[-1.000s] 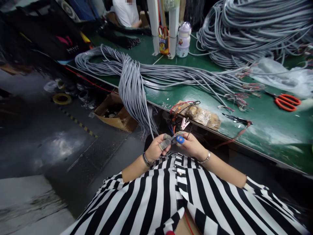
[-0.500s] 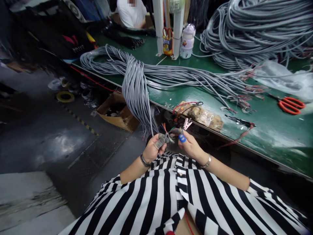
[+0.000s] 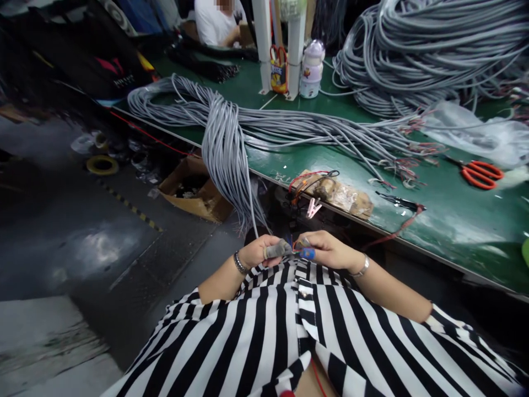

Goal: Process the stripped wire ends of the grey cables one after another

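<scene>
Close to my striped shirt, my left hand (image 3: 257, 251) is closed on the end of a grey cable, finger covers on its thumb and index finger. Thin coloured wires (image 3: 295, 248) stick out from the cable between the two hands. My right hand (image 3: 330, 251), with a blue wrap on its thumb, pinches these wires. Its fingertips partly hide them. The grey cable bundle (image 3: 223, 132) hangs over the table edge just beyond my left hand. A pink clothespin (image 3: 313, 208) sits at the table edge beyond my right hand.
On the green table (image 3: 446, 237) lie orange-handled scissors (image 3: 481, 174), dark snips (image 3: 400, 203), a taped block (image 3: 341, 197) and a plastic bag (image 3: 475, 129). A large cable coil (image 3: 433, 55) and a bottle (image 3: 312, 70) stand behind. Below is a cardboard box (image 3: 194, 190). Another person (image 3: 217, 25) sits opposite.
Both hands have moved down toward my shirt. My right hand has moved off the clothespin and its fingers are now on the coloured wires, which were fanned upward before.
</scene>
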Motion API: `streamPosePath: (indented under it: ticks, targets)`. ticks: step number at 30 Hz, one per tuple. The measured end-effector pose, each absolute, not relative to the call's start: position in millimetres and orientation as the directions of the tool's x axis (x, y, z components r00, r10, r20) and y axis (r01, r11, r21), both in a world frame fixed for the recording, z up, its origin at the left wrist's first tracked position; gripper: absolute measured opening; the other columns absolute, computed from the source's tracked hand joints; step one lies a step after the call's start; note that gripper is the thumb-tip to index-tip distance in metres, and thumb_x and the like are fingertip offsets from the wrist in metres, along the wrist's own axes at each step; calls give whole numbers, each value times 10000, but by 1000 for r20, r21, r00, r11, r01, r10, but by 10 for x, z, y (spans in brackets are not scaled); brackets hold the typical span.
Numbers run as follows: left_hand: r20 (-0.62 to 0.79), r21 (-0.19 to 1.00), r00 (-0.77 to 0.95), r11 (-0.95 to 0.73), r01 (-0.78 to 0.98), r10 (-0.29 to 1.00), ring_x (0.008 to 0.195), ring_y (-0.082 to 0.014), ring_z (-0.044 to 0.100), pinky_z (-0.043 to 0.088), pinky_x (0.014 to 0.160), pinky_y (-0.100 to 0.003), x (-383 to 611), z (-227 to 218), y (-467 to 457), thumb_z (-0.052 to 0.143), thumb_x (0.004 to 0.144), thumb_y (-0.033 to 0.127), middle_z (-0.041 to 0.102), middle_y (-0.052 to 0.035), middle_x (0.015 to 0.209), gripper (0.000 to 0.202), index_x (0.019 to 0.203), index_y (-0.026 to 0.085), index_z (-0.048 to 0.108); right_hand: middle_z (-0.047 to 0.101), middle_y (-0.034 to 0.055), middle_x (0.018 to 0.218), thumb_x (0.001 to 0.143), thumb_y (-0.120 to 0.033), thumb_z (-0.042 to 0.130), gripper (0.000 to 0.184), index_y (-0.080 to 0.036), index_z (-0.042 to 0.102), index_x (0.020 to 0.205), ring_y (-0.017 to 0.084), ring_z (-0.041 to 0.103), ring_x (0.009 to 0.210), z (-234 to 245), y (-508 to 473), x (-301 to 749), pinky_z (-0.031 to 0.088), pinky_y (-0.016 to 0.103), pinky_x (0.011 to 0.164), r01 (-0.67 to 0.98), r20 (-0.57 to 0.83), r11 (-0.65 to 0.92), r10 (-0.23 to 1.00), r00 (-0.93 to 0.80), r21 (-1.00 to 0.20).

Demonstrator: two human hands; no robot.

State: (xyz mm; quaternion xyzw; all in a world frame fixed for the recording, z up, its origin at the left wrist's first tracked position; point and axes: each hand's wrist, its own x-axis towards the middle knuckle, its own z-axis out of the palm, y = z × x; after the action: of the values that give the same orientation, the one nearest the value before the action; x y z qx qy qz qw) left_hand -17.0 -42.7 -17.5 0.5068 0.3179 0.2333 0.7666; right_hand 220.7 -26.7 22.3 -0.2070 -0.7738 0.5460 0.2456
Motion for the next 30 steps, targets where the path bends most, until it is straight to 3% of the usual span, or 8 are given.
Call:
streamPosePath:
  ticks: [4, 8, 12, 15, 19, 22, 25, 30]
  targets:
    - [-150, 952, 735, 298, -74, 662, 379, -50, 397, 301, 381, -175, -93, -128, -309, 739, 682, 636, 544, -5, 478, 570, 787, 78, 702, 489, -16, 612, 817, -473, 664, 378, -138, 564, 672, 62, 354, 507, 17, -287, 2379, 281, 204, 463, -79, -91, -184, 760, -643, -980]
    - [-18, 985, 622, 119, -122, 783, 564, -108, 569, 450, 532, -206, -51, -29, -194, 766, 727, 512, 665, -70, 687, 443, 861, 91, 746, 418, -49, 510, 772, -520, 687, 424, -140, 556, 636, 17, 151, 397, -171, -272, 2519, 72, 202, 380, -285, -252, -374, 888, -385, -883]
    - [120, 992, 475, -86, -93, 872, 677, -129, 623, 495, 635, -215, -6, 26, -87, 744, 786, 408, 679, -63, 766, 303, 877, 119, 756, 409, -52, 498, 790, -683, 585, 541, -149, 592, 709, 21, 115, 383, -190, -174, 2517, 37, 200, 367, -287, -315, -420, 883, -348, -861]
    - [155, 988, 400, -134, -80, 904, 717, -128, 627, 501, 684, -215, 73, 31, -27, 735, 800, 389, 686, -61, 785, 280, 879, 120, 753, 319, -82, 455, 778, -758, 526, 622, -143, 614, 753, 29, 70, 396, -147, -49, 2415, 25, 203, 372, -236, -313, -427, 861, -402, -873]
    - [135, 990, 341, -114, -80, 930, 729, -129, 625, 501, 700, -219, 183, 5, 15, 749, 778, 423, 705, -64, 794, 320, 868, 116, 748, 315, -90, 453, 730, -732, 618, 579, -153, 592, 757, 31, 115, 391, -125, 70, 2236, 58, 201, 381, -272, -268, -387, 882, -386, -881]
    - [83, 995, 324, -59, -82, 942, 685, -120, 610, 494, 667, -218, 220, -43, 29, 760, 756, 456, 711, -64, 783, 363, 868, 111, 745, 438, -49, 509, 710, -703, 668, 549, -164, 561, 703, 30, 192, 393, -165, 75, 2126, 84, 205, 382, -293, -191, -239, 964, -185, -926]
    - [53, 996, 305, -27, -87, 951, 650, -112, 591, 486, 638, -214, 227, -93, 46, 783, 722, 469, 706, -58, 746, 382, 840, 108, 744, 349, -70, 462, 719, -731, 638, 568, -177, 529, 658, 41, 198, 397, -222, 67, 2065, 94, 210, 387, -313, -132, -150, 988, -76, -938]
    - [27, 996, 300, 1, -92, 954, 620, -98, 562, 468, 614, -205, 233, -153, 70, 795, 704, 472, 696, -47, 722, 389, 839, 110, 746, 307, -83, 479, 726, -733, 632, 569, -179, 511, 693, 46, 191, 423, -260, 127, 2040, 109, 200, 396, -481, -236, -343, 933, -270, -807]
